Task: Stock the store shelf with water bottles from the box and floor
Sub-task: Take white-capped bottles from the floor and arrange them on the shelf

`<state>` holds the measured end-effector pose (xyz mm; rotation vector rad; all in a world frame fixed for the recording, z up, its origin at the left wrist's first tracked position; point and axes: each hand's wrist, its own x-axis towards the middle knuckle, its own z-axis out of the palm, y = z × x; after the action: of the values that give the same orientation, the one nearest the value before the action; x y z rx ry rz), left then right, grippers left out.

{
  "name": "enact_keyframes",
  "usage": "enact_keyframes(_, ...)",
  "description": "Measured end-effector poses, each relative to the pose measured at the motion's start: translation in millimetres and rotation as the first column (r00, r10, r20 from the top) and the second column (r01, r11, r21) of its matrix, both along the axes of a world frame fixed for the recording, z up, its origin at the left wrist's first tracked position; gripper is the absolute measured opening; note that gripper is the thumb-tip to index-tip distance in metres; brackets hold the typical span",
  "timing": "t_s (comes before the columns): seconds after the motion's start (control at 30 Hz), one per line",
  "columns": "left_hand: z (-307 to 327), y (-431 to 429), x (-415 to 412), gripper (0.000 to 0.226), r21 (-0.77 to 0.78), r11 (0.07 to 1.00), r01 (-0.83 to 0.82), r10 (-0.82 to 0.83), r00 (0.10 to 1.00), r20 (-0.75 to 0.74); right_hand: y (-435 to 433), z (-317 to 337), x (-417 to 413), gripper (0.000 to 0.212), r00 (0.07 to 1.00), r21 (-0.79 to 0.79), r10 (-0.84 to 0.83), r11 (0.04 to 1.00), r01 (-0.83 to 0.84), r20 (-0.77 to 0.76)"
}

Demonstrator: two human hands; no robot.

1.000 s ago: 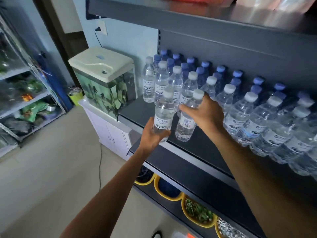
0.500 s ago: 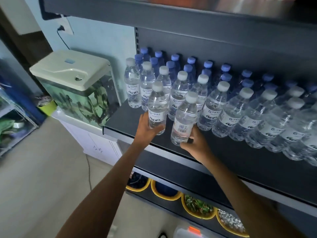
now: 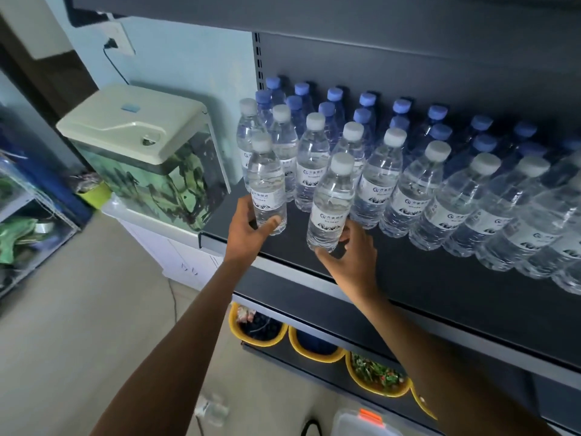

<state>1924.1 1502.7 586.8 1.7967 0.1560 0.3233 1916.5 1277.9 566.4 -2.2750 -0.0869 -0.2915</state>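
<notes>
Two clear water bottles with white caps stand at the front left of the dark shelf (image 3: 424,287). My left hand (image 3: 248,229) grips the base of the left bottle (image 3: 267,187), thumb across its front. My right hand (image 3: 350,251) curls around the bottom of the right bottle (image 3: 330,206), which leans slightly. Behind them stands a row of white-capped bottles (image 3: 415,190), and further back are rows of blue-capped bottles (image 3: 402,111). The box and the floor bottles are out of sight.
A fish tank (image 3: 141,152) with a cream lid sits on a white cabinet left of the shelf. Yellow bowls (image 3: 317,347) of goods line the lower shelf. A wire rack (image 3: 28,215) stands at far left. Another shelf (image 3: 314,14) hangs overhead.
Both bottles have gone from held above the shelf edge down onto the shelf's front left. My right hand slid from the bottle's upper side to its base.
</notes>
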Motion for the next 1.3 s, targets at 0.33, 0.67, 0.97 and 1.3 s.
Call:
enact_keyframes(0.33,-2.9,45.6,20.8,0.059,0.010,0.992,-0.129,0.129,0.992,0.006,38.3,7.3,20.3,0.062,0.996,-0.031,0.074,0.997,-0.072,0.049)
enact_keyframes(0.67,-2.6,51.7,27.6,0.070,0.027,0.985,-0.169,0.169,0.986,0.007,100.3,9.7,48.0,0.055,0.993,0.109,0.120,0.987,-0.121,0.014)
enact_keyframes(0.97,-12.6,47.4,35.4,0.079,0.098,0.958,-0.269,0.265,0.962,0.060,114.9,-1.5,59.6,0.043,0.993,0.014,0.057,0.998,-0.059,0.102)
enact_keyframes(1.3,-15.5,42.6,36.8,0.068,0.051,0.956,-0.290,0.287,0.956,0.057,121.2,2.0,60.7,0.053,0.994,-0.012,0.007,1.000,-0.006,0.105)
